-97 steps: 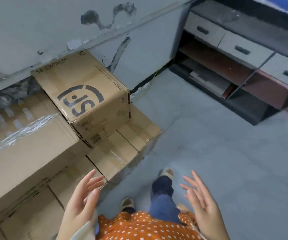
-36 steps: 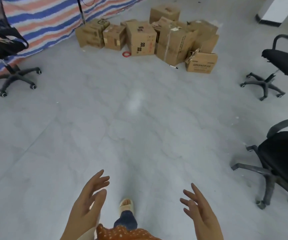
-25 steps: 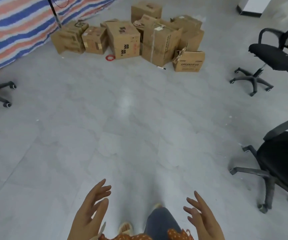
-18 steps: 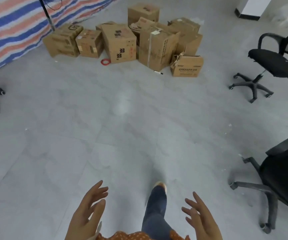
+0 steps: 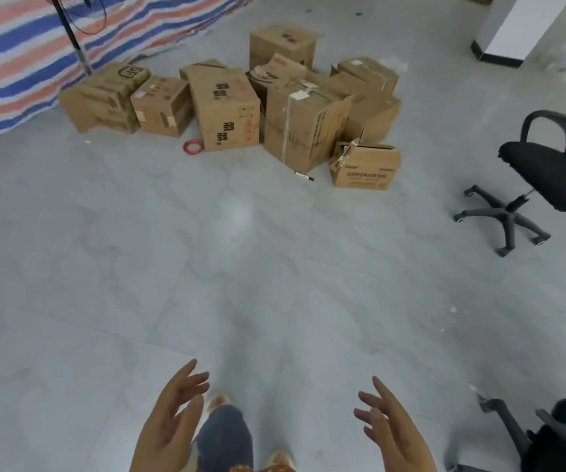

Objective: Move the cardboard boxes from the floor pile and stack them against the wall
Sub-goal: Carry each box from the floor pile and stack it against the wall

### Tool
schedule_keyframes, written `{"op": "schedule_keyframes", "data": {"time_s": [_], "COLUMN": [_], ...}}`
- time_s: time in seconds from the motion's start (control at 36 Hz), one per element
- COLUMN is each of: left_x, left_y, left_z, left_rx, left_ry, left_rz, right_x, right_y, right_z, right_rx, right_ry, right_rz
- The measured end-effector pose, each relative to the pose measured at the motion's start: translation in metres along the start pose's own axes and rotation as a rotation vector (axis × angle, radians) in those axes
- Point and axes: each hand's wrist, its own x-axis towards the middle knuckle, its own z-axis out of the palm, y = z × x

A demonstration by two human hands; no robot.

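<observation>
A pile of several brown cardboard boxes point(image 5: 234, 103) sits on the grey floor at the top centre. A small box printed GREEAER point(image 5: 365, 168) stands at the pile's front right, and a tall taped box point(image 5: 303, 127) stands beside it. My left hand point(image 5: 169, 424) and my right hand point(image 5: 394, 430) hover at the bottom of the view, fingers spread and holding nothing, far short of the pile. The stacking wall is out of view.
A black office chair point(image 5: 543, 178) stands right of the pile; another chair point(image 5: 554, 437) is at the bottom right corner. A striped tarp point(image 5: 36, 46) hangs at the upper left. A red ring point(image 5: 193, 146) and a marker pen point(image 5: 304, 177) lie by the boxes. Open floor point(image 5: 240, 267) lies between me and the pile.
I have turned away from the stacked boxes at the wall and walked toward the floor pile, which is now nearer and larger. My hands stay empty.
</observation>
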Motion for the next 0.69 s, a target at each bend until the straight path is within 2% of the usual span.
{"op": "schedule_keyframes", "data": {"time_s": [0.17, 0.44, 0.61, 0.69], "left_x": [0.103, 0.321, 0.391, 0.429], "left_y": [0.031, 0.113, 0.126, 0.129], "left_z": [0.025, 0.031, 0.041, 0.048], "left_rx": [0.009, -0.035, 0.026, 0.037], "left_ry": [-0.032, -0.059, -0.138, -0.120], "left_rz": [0.007, 0.079, 0.062, 0.041], "right_x": [0.101, 0.264, 0.328, 0.364], "right_y": [-0.028, -0.141, -0.179, -0.199], "right_z": [0.024, 0.100, 0.121, 0.127], "right_rx": [0.039, 0.071, 0.022, -0.005], "right_ry": [0.058, 0.108, 0.086, 0.073], "right_rz": [0.015, -0.024, 0.018, 0.041]}}
